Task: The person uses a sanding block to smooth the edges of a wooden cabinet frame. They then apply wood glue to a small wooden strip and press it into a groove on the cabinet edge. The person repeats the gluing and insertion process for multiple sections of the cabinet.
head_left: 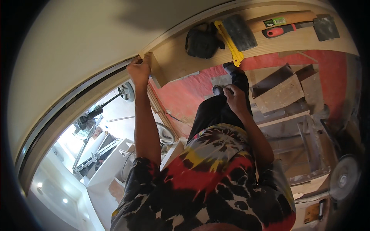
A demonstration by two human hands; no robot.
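Observation:
My left hand point(139, 71) is raised to the corner where the wooden plank point(177, 63) meets the wall and a dark metal track point(77, 101). Its fingers are curled, with the thumb up against the wood; what they grip is hidden. Lower down, in front of my dark trousers, my right hand point(236, 99) has its fingertips pinched together. Anything between them is too small to make out. Along the plank lie a black pouch-like item point(202, 41), a yellow snap-off knife point(230, 43), a dark grey flat block point(239, 32) and a putty knife point(279, 30) with a red-and-black handle.
Red sheeting point(181, 98) covers the floor below. Torn cardboard point(279, 94) lies on the right, near a dusty wooden frame point(304, 142) and a round white fan-like object point(344, 178). Beyond the opening at left stand a fan point(85, 129) and white boxes point(111, 161).

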